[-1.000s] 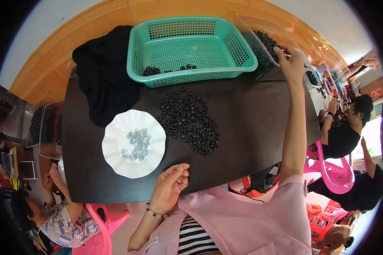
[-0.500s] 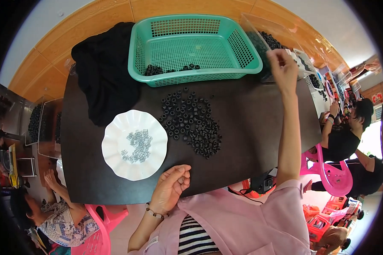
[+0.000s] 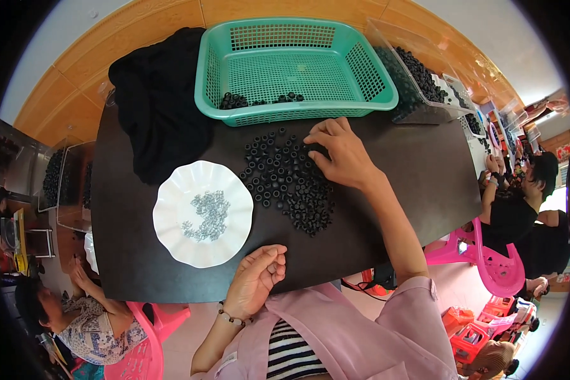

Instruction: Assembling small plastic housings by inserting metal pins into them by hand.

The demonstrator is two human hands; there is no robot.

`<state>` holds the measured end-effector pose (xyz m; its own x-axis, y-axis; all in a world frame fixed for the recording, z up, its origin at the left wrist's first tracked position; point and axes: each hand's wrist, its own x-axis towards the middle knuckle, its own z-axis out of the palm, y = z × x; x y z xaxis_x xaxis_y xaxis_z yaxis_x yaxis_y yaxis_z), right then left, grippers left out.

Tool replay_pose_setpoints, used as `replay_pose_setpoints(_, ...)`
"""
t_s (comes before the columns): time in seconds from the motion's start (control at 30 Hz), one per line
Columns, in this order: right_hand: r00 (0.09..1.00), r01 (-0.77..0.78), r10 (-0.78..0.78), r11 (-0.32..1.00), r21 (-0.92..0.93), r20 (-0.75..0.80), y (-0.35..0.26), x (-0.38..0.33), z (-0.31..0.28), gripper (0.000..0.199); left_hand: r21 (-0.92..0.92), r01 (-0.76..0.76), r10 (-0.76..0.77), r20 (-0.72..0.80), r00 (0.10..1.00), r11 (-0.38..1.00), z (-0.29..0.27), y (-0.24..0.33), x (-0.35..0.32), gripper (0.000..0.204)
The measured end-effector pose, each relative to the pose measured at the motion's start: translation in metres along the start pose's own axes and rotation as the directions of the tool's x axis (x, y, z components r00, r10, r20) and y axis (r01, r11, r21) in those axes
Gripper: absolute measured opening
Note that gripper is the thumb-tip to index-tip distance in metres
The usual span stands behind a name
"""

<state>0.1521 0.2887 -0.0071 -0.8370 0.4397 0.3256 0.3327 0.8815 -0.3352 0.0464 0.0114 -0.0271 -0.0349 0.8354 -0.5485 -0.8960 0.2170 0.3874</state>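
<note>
A loose pile of small black ring-shaped parts [image 3: 275, 166] lies on the dark table, with smaller black pieces [image 3: 309, 206] bunched at its near right side. Over the pile's far right edge is my right hand [image 3: 343, 155], its fingers bent and the thumb apart from them; I see nothing held. My left hand [image 3: 258, 275] rests at the near table edge, thumb and fingertips pressed together. Whatever it may hold is hidden. Beside it stands a white scalloped plate [image 3: 171, 218] with small clear pieces [image 3: 208, 216] heaped in the middle.
A green perforated basket [image 3: 297, 114] stands at the back, a few black parts inside. Right of it is a clear bin [image 3: 418, 79] of black pieces. Black cloth [image 3: 161, 101] lies at the back left. Other people sit at both sides, near pink chairs [image 3: 497, 266].
My right hand has come from the clear bin at the back right, leftward and nearer, to the pile's edge. My left hand has stayed in place.
</note>
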Motion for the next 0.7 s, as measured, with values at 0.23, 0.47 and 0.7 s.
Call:
replay_pose_setpoints(0.23,0.998,-0.067,0.067,0.998,0.018,-0.014,0.001,0.005,0.014,0.023,0.008,0.005,-0.005,0.001,1.0,1.0,-0.001,0.001,0.0,0.019)
replay_pose_setpoints(0.47,0.996,-0.091,0.092,0.995,0.043,-0.018,0.004,0.005,0.017,0.023,-0.005,0.014,-0.015,-0.021,1.0,1.0,0.002,0.002,0.0,0.017)
replay_pose_setpoints(0.7,0.996,-0.089,0.089,0.881,0.464,0.022,-0.033,-0.013,-0.011,0.026,0.02,-0.003,0.003,-0.001,1.0,1.0,0.006,0.007,0.002,0.02)
